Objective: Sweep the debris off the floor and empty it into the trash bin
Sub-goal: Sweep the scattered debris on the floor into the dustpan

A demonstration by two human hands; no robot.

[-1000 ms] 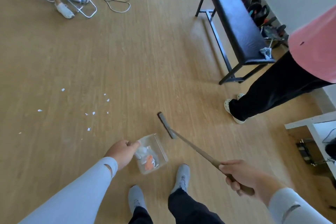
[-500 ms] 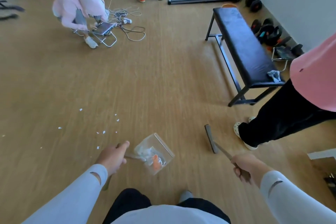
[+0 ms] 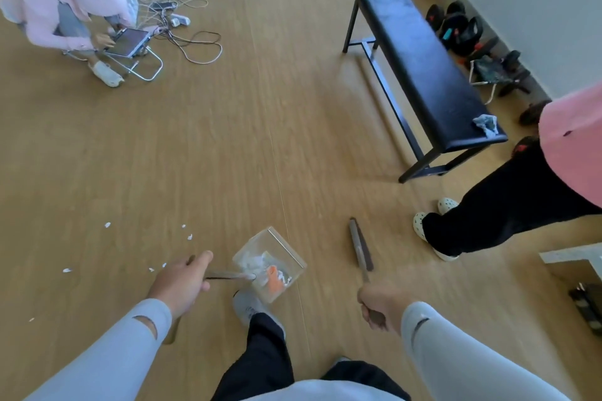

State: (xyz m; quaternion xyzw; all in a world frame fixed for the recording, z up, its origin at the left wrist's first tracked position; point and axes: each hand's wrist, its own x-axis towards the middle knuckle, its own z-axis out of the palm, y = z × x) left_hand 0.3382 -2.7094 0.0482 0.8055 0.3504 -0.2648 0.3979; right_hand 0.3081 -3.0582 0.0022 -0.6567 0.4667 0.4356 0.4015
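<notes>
Gripping the thin handle of a clear dustpan (image 3: 270,262) with the left hand (image 3: 180,285), fingers curled round it and thumb lying along the top. Carrying white scraps and one orange piece inside the pan, its box hanging just ahead of a grey shoe (image 3: 249,304); possibly lifted off the wooden floor (image 3: 228,146), hard to tell from above. Clutching the broom (image 3: 360,249) in the right hand (image 3: 379,304), fist wrapped tightly round the handle, dark head pointing forward and away, well apart from the dustpan. Lying scattered to the left of the pan, small white bits of debris (image 3: 189,236), unswept on the boards. Standing close on the right, a person in black trousers (image 3: 495,208). Stretching along the wall side, a black bench (image 3: 420,65). Crouching far left, another person in pink (image 3: 62,0) over a tablet and tangled cables.
</notes>
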